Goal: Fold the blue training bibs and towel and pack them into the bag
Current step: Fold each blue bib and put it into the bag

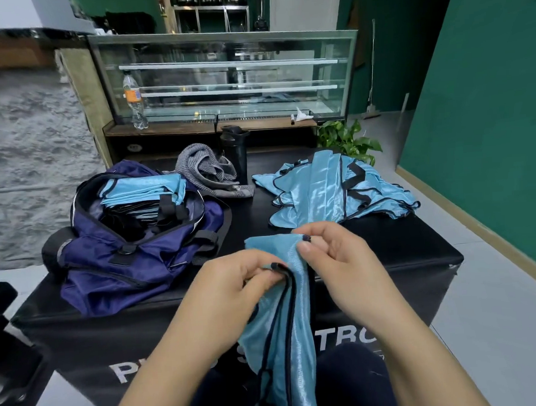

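Bib in hands: one blue training bib (281,343) held up at 6 o'clock, over the near edge of the black table (404,251); fabric gathered lengthwise, dark trim running down it, lower part hanging off the table edge toward the person's lap.
Left hand (234,286): pinches the bib's top edge at the dark trim, thumb and fingers curled on the cloth.
Right hand (329,249): pinches the other top corner of the same bib, just beside the left hand, at its 1 o'clock; fingers curled round the trim.
Unfolded pile (341,189): loose heap of blue bibs with black edging at 1 o'clock on the table, spread flat, apart from the hands.
Bag (107,259): navy duffel at 10 o'clock on the table, top open.
Packed bibs (143,188): folded blue bibs stacked inside the bag's opening, black straps lying across them.
Towel (208,172): grey, crumpled, at 12 o'clock on the table, between bag and unfolded pile, touching the bag's far end.
Flask (237,151): black, upright, just behind the towel.
Background: glass display case (227,76) at 12 o'clock, clear plastic bottle (134,101) standing at its left end; green plant (347,138) behind the pile; green wall (489,95) at 3 o'clock.
Table front: white lettering, partly hidden by the arms, cannot read.
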A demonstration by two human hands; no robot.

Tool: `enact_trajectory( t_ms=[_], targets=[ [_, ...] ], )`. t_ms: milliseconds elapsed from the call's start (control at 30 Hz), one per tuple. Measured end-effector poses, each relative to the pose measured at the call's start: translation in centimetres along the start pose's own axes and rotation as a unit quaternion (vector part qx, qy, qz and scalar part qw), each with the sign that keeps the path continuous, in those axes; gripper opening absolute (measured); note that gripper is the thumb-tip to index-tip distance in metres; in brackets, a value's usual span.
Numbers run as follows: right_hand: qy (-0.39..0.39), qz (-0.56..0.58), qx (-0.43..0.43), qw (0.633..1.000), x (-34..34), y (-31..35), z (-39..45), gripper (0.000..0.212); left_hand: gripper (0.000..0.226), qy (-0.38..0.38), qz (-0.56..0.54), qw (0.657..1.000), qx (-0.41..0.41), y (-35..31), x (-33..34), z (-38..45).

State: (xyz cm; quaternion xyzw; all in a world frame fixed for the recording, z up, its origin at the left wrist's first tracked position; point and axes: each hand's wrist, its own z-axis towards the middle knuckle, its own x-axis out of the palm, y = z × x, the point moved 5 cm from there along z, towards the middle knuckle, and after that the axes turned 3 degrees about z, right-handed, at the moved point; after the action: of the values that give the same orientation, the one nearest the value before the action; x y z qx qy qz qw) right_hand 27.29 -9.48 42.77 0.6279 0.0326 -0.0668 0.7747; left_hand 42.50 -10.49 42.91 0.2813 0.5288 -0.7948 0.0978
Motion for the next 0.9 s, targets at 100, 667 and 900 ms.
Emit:
enact_trajectory(
  t_ms=[100, 667, 900],
  targets=[
    [0.048, -0.007, -0.008, 0.999, 0.7, 0.5, -0.3, 0.018, 0.021, -0.043, 0.034, 0.998, 0.016, -0.5, -0.3, 0.1],
    [0.083, 0.034, -0.015, 0.996, 1.1, 0.8, -0.8, 0.014, 0.039, -0.135, 0.167, 0.974, 0.067, 1.1, -1.2, 0.4],
    [0.055, 0.096, -0.006, 0.994, -0.9, 0.7, -0.4, 0.014, 0.031, -0.056, 0.005, 0.998, 0.021, 4.2, -1.5, 1.2]
  ],
)
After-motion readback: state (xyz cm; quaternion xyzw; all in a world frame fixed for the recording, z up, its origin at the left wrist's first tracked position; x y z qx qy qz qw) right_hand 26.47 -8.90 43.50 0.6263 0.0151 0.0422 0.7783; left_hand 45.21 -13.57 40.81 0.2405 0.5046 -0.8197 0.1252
